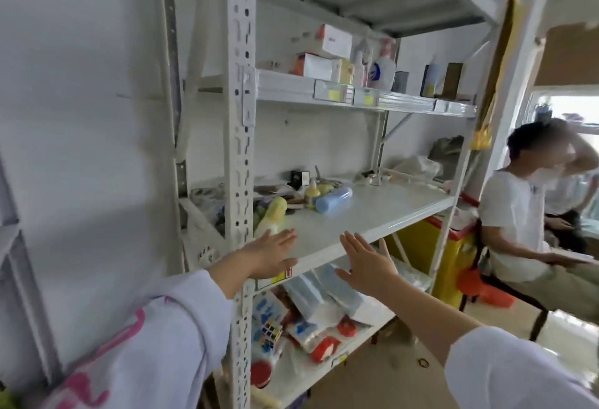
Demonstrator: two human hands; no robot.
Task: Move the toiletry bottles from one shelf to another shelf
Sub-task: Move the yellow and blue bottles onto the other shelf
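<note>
Two empty hands [319, 258], three bottles [333, 199]

White perforated metal shelf upright [240, 136] looked painted, matt. Middle white metal shelf [372, 211] was smooth with a slight sheen. Light-blue cylindrical plastic bottle [334, 199] lay matt; pale-yellow plastic bottle [275, 211] looked smooth, a little glossy. White-and-orange cardboard boxes [312, 65] were matt paper. Blue packets in clear glossy plastic wrap [324, 288] sat below. Lilac cloth sleeve [155, 344] looked soft, matt.

Soft daylight, overall blur, warped edges
</note>
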